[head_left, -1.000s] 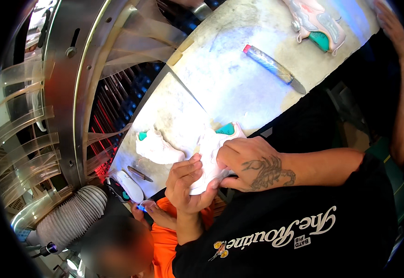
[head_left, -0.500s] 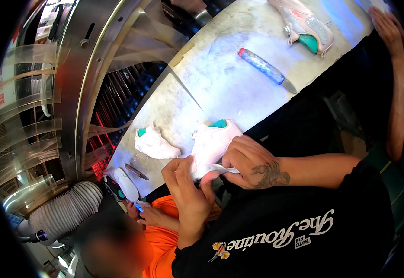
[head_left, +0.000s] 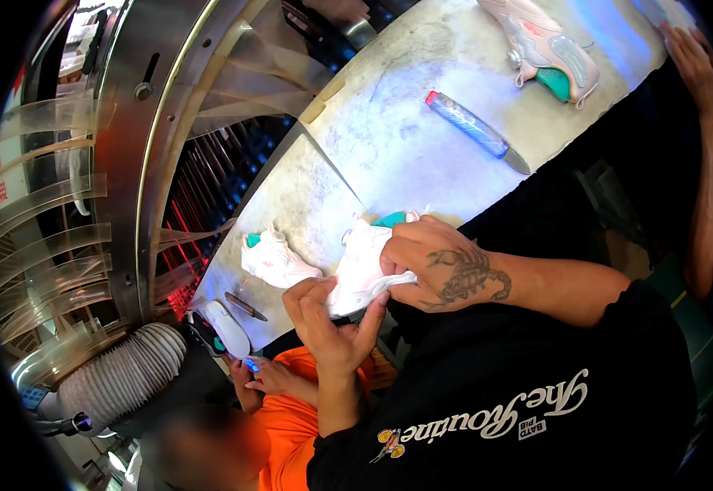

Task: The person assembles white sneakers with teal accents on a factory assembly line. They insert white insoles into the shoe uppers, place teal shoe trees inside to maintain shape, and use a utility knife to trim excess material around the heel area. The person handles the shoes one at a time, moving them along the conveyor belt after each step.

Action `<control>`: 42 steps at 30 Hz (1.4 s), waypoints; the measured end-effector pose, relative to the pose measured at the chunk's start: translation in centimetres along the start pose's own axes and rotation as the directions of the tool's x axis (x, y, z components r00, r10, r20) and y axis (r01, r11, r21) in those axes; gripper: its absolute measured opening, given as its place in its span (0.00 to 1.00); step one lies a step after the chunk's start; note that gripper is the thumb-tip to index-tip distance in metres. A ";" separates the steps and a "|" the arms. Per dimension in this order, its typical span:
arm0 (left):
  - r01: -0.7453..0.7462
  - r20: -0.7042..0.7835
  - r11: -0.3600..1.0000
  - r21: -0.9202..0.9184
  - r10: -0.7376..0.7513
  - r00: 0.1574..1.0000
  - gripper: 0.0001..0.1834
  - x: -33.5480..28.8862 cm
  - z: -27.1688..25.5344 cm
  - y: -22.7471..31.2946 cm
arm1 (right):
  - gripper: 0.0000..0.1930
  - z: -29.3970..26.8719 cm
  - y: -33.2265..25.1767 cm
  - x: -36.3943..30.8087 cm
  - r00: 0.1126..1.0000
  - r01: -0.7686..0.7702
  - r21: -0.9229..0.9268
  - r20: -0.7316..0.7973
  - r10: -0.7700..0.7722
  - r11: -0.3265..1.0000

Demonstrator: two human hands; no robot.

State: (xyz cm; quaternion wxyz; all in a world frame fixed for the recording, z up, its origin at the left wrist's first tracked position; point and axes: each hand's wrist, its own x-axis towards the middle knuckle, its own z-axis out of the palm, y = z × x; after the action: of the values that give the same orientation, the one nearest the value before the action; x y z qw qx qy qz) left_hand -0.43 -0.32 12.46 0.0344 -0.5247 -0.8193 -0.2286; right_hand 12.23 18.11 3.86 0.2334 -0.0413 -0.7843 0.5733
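A pale pink-white shoe (head_left: 363, 260) with a teal lining at its opening is held over the table's near edge. My left hand (head_left: 328, 321) pinches its toe end, thumb on the near side and fingers on the far side. My right hand (head_left: 432, 263) is closed on the shoe's right side, knuckles up, covering part of it. Along the near edge, between both hands, runs a white rim; whether it is a separate sole piece I cannot tell. A similar small shoe (head_left: 279, 258) with teal lining lies just left on the table.
On the pale, stained worktable (head_left: 291, 184) lies a blue tube-like tool (head_left: 473, 127) with a red end and dark tip. Farther right is another pink shoe (head_left: 549, 53). A dark pen-like tool (head_left: 246, 306) and a white sole (head_left: 227, 327) lie left, near an orange-clad co-worker (head_left: 291, 434). Another person's arm (head_left: 704, 147) reaches in at right.
My right hand has shifted up and slightly left over the shoe, covering more of its heel side. My left thumb has moved a little right along the shoe's near edge.
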 end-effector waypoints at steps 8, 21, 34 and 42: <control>0.286 -0.045 0.958 -0.007 -0.286 0.957 0.33 -1.3 2.3 -0.3 | 0.27 1.9 -1.0 1.3 0.992 -0.126 -0.155 -0.003 0.127 0.980; 0.318 0.192 0.128 -0.939 -0.573 0.797 0.22 -2.4 7.5 -1.0 | 0.17 -6.0 -3.3 2.7 0.995 0.012 0.425 -0.094 0.031 0.905; -0.033 -0.128 0.833 -0.552 -0.046 0.991 0.45 -4.4 8.8 -0.1 | 0.15 -6.7 -3.0 12.2 0.917 -0.392 0.198 0.155 0.366 0.898; -0.347 -0.186 0.936 0.049 0.350 0.918 0.31 -1.9 3.6 1.8 | 0.18 -4.8 -4.2 12.6 0.944 -0.304 0.033 0.143 0.297 0.952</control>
State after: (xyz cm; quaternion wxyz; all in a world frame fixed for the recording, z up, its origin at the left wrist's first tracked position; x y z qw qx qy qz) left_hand 2.70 0.18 9.31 0.1572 -0.6374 -0.7073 -0.2623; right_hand 3.86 25.10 12.82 0.0901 -0.1148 -0.7671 0.6247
